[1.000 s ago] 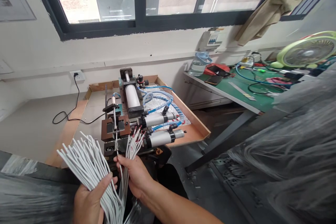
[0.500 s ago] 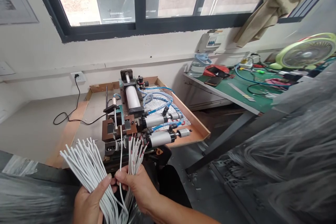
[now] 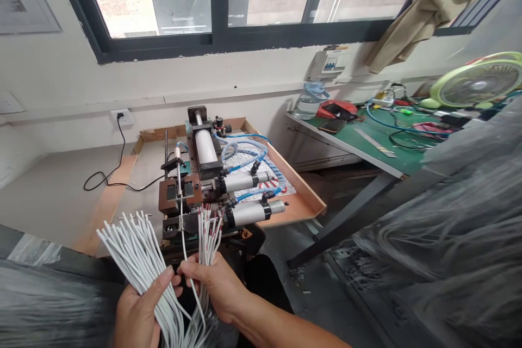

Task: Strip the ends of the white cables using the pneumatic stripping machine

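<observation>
Two benches under one wide dark-framed window [image 3: 212, 38]: green-topped bench [image 3: 367, 144] far right, littered with cables, one water bottle [image 3: 308, 100] and one pale green fan [image 3: 477, 79]; pale bench on the left carrying one shallow wooden tray [image 3: 304, 198]. On that tray, one small pneumatic machine [image 3: 204, 174], with three cylinders counted, one white one [image 3: 205, 147] running away from the viewer and two silvery ones [image 3: 244, 180] lying across, joined by blue hoses; one black cable [image 3: 122, 174] trailing left to one wall socket [image 3: 119, 117]. Nearer, two bundles of white wires: fanned bundle [image 3: 130, 244], far too many to count, gripped in the left hand [image 3: 136, 315]; slimmer bundle with reddish ends [image 3: 207, 228], roughly a dozen or more, clasped upright in the right hand [image 3: 216, 288], just in front of the machine. Smallest of all, one single wire [image 3: 181, 223], pinched between right thumb and forefinger, rising to the machine's near face, its tip at or in the clamp there, cannot tell which. Judged from this: mid-feed, one wire at a time into the machine, plain bundle as supply, reddish-ended bundle as finished. Next move calling for a steady pinch, the wire end kept straight and square to the opening, and both bundles held clear of the clamp.
</observation>
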Demonstrator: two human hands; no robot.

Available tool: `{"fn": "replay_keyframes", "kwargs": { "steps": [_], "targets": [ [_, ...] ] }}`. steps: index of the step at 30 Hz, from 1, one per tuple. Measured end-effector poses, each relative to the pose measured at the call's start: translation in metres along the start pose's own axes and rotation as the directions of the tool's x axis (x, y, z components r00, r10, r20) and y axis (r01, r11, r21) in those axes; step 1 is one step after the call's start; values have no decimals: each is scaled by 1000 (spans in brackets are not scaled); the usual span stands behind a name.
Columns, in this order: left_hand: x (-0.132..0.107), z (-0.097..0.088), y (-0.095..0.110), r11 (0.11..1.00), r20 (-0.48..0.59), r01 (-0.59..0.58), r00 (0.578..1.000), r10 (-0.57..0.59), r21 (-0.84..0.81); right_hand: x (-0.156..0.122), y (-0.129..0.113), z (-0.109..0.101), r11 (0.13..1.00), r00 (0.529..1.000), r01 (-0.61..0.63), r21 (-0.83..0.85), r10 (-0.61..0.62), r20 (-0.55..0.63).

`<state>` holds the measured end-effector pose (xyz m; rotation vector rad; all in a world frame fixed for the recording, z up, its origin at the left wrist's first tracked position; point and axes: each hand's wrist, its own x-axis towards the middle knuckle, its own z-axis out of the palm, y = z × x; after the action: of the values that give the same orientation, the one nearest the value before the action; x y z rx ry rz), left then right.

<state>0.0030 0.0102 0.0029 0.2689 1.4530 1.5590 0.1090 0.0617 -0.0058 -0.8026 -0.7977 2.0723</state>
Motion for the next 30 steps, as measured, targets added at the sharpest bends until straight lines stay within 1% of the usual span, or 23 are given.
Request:
{"fn": "replay_keyframes", "kwargs": {
  "steps": [2,4,7,10,12,16,19,21,25,30],
  "targets": [
    [-1,0,1,1000,-31,-5,1000,5,9,1,1,-2,1000,999,13,2,-13,-31],
    [-2,1,2,1000,-38,-19,999,19,13,2,2,-5,999,999,22,-30,-23,-23],
    [-5,1,3,1000,-37,-28,999,28,6,0,3,-11,994,998,61,-93,-59,25],
    [-7,1,3,999,-34,-32,999,32,-2,-6,1,-17,988,991,110,-110,-101,83],
    [-6,0,3,999,-13,-49,999,49,-11,-10,-1,-22,988,988,108,-113,-94,119],
    [-4,0,4,990,34,-132,990,134,-57,-17,-2,-32,990,975,48,-132,-18,219],
    [-4,1,8,970,79,-225,969,232,-86,-23,3,-40,990,959,-11,-141,50,279],
    [-5,2,11,962,92,-259,959,266,-86,-29,7,-44,986,945,-65,-152,110,308],
    [-6,1,14,954,84,-293,951,298,-58,-39,14,-49,975,910,-146,-167,199,364],
    [-5,-4,11,932,46,-361,932,359,22,-37,23,-56,957,843,-266,-112,288,454]
  ]
}}
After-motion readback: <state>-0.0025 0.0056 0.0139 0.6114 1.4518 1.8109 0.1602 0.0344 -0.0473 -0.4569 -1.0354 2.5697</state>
